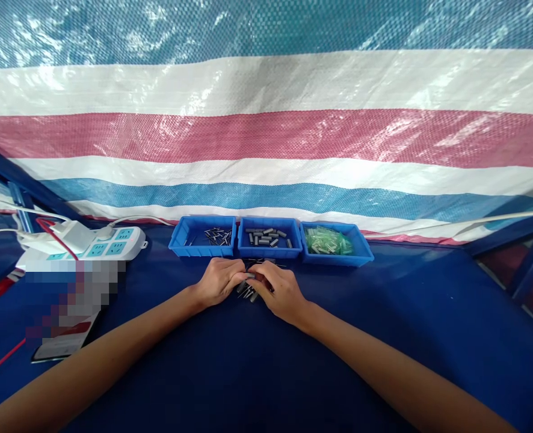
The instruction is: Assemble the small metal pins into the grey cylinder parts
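Observation:
Fingertips of my left hand [219, 281] and my right hand [282, 291] meet over the blue table, both closed in a pinch. Between them shows a small grey cylinder [250, 276], its ends partly covered by the fingers. Whether a thin pin is also in the left fingers is hidden. Just below and behind the fingertips lies a loose pile of grey cylinders and thin metal pins [247, 292], partly covered by the hands. Past the hands stand a blue bin of thin pins [180, 239], a bin of grey cylinders [271, 253] and a bin of green translucent pieces [338, 260].
At the left lie a white power strip [131, 240] with plugs and cables, a red cable [0, 362] and a phone-like flat device [61, 346], partly pixelated. A striped plastic sheet [266, 135] hangs behind the bins. Blue frame bars [530, 264] edge the right side.

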The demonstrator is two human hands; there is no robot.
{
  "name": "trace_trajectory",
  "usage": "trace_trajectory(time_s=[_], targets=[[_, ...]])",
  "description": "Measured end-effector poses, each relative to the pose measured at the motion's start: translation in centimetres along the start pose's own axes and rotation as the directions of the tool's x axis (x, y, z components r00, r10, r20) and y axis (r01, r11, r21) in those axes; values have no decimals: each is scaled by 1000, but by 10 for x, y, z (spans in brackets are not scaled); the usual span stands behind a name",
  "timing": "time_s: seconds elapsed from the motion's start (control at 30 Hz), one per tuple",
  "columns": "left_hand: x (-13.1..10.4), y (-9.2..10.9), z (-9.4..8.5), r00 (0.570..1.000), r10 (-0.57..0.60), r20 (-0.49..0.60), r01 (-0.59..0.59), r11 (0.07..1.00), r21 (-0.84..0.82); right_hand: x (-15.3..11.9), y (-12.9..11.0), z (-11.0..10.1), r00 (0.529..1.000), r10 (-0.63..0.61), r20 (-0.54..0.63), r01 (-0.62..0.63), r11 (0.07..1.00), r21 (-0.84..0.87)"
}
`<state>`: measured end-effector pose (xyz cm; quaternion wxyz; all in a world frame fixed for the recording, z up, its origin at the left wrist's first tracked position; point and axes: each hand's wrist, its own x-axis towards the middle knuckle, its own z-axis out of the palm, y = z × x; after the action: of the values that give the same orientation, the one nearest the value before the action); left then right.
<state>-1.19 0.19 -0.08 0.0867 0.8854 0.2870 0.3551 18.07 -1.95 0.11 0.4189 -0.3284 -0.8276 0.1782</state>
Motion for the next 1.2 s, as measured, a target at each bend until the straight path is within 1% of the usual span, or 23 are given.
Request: trace_trajectory(time_s=[0.1, 0.17, 0.2, 0.27, 0.37, 0.43, 0.5, 0.6, 0.67, 0.73, 0.87, 0.97, 1.03, 1.1, 1.13, 1.2], targets=[[-1, 2, -2, 989, -136, -58, 136, 991, -3, 1, 0, -2, 998, 45, -32, -44, 999, 16], [-1, 3, -3, 980, -177, -92, 177, 984, -12, 1, 0, -3, 993, 101, -55, -99, 995, 28], [0, 3, -3, 982, -167, -94, 166, 986, -13, 1, 1, -3, 991, 124, -58, -122, 992, 35], [1, 4, -2, 992, -109, -69, 110, 994, 7, 2, 2, -3, 988, 148, -42, -146, 988, 54], [4, 6, 0, 1000, -1, -9, 2, 998, 68, 2, 4, -2, 991, 134, 11, -134, 987, 91], [5, 7, 0, 999, 42, 19, -43, 995, 85, 2, 4, -2, 991, 134, 27, -136, 984, 113], [5, 7, 0, 999, 39, 25, -41, 996, 78, 2, 3, -2, 986, 166, 0, -165, 980, 115], [4, 5, -1, 1000, -2, -16, 3, 997, 72, 1, 0, -4, 979, 197, -45, -192, 977, 90], [2, 3, -1, 999, -15, -51, 18, 997, 71, 1, -1, -3, 987, 161, -32, -159, 986, 55], [1, 1, 0, 998, -9, -60, 12, 998, 58, 0, -2, -2, 995, 104, -7, -103, 995, 4], [1, -1, 1, 1000, 21, -9, -21, 1000, 8, -1, 0, 2, 1000, 15, 22, -13, 996, -87], [1, -1, 1, 1000, 21, 0, -21, 1000, -3, -2, 2, 3, 1000, -22, 20, 24, 995, -93], [1, 0, 0, 1000, -13, -25, 13, 1000, 0, -2, 3, 2, 1000, -5, -13, 4, 997, -72], [2, 2, -1, 997, -40, -58, 41, 999, 8, -1, 4, 1, 998, 51, -48, -53, 998, -35], [2, 2, -1, 998, -37, -60, 38, 999, 17, -1, 4, 0, 995, 79, -56, -79, 997, -15], [4, 4, 0, 1000, -3, -29, 4, 999, 47, 1, 5, -1, 993, 110, -52, -109, 994, 23]])
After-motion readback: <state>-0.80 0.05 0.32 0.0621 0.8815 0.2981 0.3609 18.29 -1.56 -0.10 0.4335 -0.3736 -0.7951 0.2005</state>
